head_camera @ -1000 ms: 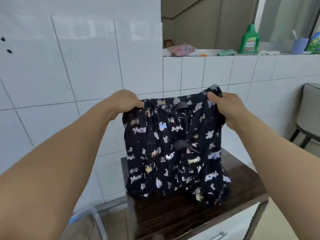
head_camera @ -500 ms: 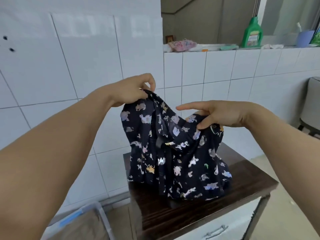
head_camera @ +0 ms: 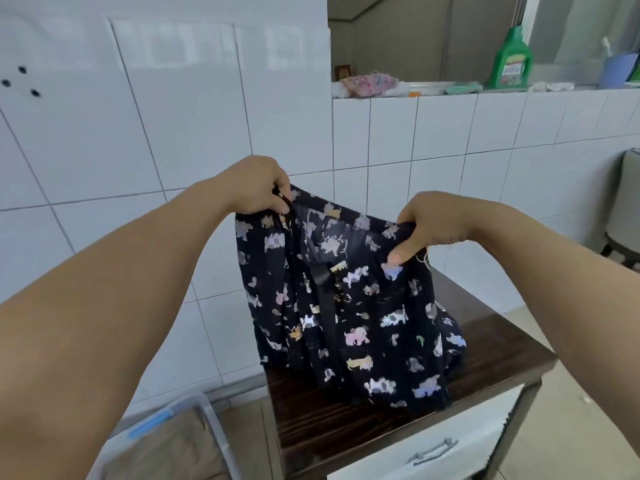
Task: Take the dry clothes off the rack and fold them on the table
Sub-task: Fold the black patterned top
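Bin (head_camera: pixel 166 441) cut off, contents perhaps cloth

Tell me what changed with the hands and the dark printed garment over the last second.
The right hand, which let go and lay open over the cloth half a second ago, has gripped the garment's top edge again, lower than the left hand. The left hand kept its grip. The hem still rests on the table.

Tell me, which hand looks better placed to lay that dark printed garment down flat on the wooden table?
Probably the right hand. It grips the garment lower, directly above the dark table, where the hem already rests. The left hand holds its corner higher, near the table's left edge.
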`<state>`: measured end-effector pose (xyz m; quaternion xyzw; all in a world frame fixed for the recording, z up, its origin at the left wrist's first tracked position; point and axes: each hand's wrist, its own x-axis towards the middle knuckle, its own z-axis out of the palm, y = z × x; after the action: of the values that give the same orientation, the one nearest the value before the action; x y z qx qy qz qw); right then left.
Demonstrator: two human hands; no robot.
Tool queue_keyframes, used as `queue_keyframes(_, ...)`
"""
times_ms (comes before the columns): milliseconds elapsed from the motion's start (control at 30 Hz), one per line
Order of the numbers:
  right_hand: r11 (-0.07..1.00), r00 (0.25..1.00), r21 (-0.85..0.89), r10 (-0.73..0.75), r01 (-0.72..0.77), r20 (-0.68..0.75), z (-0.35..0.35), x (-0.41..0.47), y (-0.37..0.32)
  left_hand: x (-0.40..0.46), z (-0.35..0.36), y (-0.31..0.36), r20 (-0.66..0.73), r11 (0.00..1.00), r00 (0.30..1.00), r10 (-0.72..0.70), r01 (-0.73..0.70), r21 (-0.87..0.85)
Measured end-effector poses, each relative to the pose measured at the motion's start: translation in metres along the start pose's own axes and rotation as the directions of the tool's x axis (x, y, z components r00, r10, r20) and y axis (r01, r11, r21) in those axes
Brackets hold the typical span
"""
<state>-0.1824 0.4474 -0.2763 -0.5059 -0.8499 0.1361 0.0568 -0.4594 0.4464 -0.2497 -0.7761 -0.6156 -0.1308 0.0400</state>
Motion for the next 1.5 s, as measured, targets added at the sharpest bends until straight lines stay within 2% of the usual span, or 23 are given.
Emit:
queue_keyframes(100,0.994,0.959,0.074,0.097,-0.080,-0.264,-0.008,0.000,0.012,-0.003,-0.005,-0.005,-0.034,0.998,0.998,-0.045,0.046,0.051)
queue_keyframes(200,0.947,0.894,0.310,0.205,-0.079,-0.399,-0.018,-0.006,0.024,-0.012,-0.014,-0.013,-0.045,0.985,0.994,-0.102,0.095,-0.143)
queue_keyframes(267,0.974,0.870,0.156,0.218,-0.164,-0.443,-0.024,-0.008,0.032,-0.018,-0.020,-0.018,-0.040,0.959,0.991,-0.130,0.116,-0.259)
queue_keyframes(367,0.961,0.859,-0.049,0.221,-0.274,-0.461,-0.029,-0.007,0.036,-0.019,-0.024,-0.020,-0.028,0.980,0.991,-0.130,0.124,-0.154)
queue_keyframes(433,0.963,0.863,0.040,0.256,-0.266,-0.435,-0.031,-0.008,0.038,-0.018,-0.024,-0.018,-0.025,0.991,0.995,-0.096,0.093,-0.099)
queue_keyframes(500,0.948,0.858,0.262,0.284,-0.182,-0.428,-0.032,-0.011,0.038,-0.018,-0.023,-0.015,-0.002,0.992,0.997,-0.072,0.071,-0.100)
queue_keyframes(567,0.915,0.871,0.388,0.277,-0.110,-0.407,-0.032,-0.015,0.039,-0.018,-0.020,-0.017,0.023,0.994,0.997,-0.072,0.074,-0.081)
queue_keyframes(667,0.931,0.863,0.357,0.245,-0.081,-0.442,-0.032,-0.017,0.037,-0.018,-0.019,-0.016,0.064,0.995,0.993,-0.101,0.101,0.008)
queue_keyframes(733,0.919,0.808,0.389,0.279,-0.068,-0.518,-0.036,-0.014,0.040,-0.018,-0.021,-0.011,0.080,0.989,0.988,-0.132,0.137,-0.063)
queue_keyframes(800,0.838,0.788,0.546,0.340,-0.007,-0.513,-0.039,-0.011,0.043,-0.019,-0.027,-0.007,0.130,0.941,0.980,-0.150,0.182,-0.284)
queue_keyframes(900,0.671,0.847,0.739,0.358,0.059,-0.392,-0.043,-0.009,0.041,-0.022,-0.036,0.000,0.225,0.844,0.968,-0.108,0.209,-0.494)
queue_keyframes(1000,0.542,0.965,0.834,0.149,0.102,-0.214,-0.038,-0.024,0.037,-0.025,-0.039,0.000,0.215,0.747,0.972,-0.094,0.211,-0.630)
queue_keyframes(1067,0.426,0.988,0.892,-0.052,0.151,-0.143,-0.031,-0.036,0.041,-0.026,-0.036,-0.012,0.196,0.641,0.978,-0.068,0.193,-0.743)
queue_keyframes(1133,0.301,0.991,0.945,-0.052,0.131,-0.121,-0.025,-0.037,0.048,-0.027,-0.032,-0.020,0.205,0.489,0.978,-0.036,0.196,-0.850)
queue_keyframes(1167,0.338,0.992,0.938,0.062,0.082,-0.110,-0.023,-0.030,0.051,-0.028,-0.028,-0.019,0.213,0.460,0.976,-0.043,0.209,-0.863)
queue_keyframes(1200,0.463,0.965,0.886,0.223,0.019,-0.137,-0.020,-0.023,0.052,-0.029,-0.024,-0.015,0.221,0.543,0.971,-0.094,0.236,-0.806)
queue_keyframes(1233,0.665,0.911,0.738,0.366,-0.113,-0.191,-0.016,-0.016,0.050,-0.027,-0.018,-0.010,0.218,0.716,0.962,-0.163,0.267,-0.645)
queue_keyframes(1267,0.820,0.829,0.512,0.459,-0.256,-0.321,-0.011,-0.007,0.046,-0.022,-0.011,-0.004,0.184,0.845,0.957,-0.222,0.283,-0.453)
queue_keyframes(1300,0.868,0.750,0.369,0.481,-0.333,-0.453,-0.006,0.002,0.042,-0.017,-0.005,0.005,0.143,0.906,0.957,-0.252,0.285,-0.312)
queue_keyframes(1333,0.875,0.718,0.325,0.482,-0.360,-0.503,-0.003,0.006,0.035,-0.014,-0.001,0.017,0.116,0.919,0.955,-0.272,0.293,-0.263)
queue_keyframes(1400,0.884,0.721,0.278,0.467,-0.376,-0.511,-0.004,0.008,0.020,-0.007,-0.002,0.033,0.081,0.885,0.947,-0.312,0.321,-0.337)
queue_keyframes(1467,0.855,0.706,0.312,0.518,-0.414,-0.483,-0.010,0.012,0.019,-0.002,-0.007,0.045,0.077,0.735,0.908,-0.411,0.380,-0.562)
queue_keyframes(1500,0.822,0.704,0.447,0.548,-0.352,-0.452,-0.014,0.013,0.018,-0.002,-0.011,0.052,0.087,0.644,0.891,-0.445,0.386,-0.660)
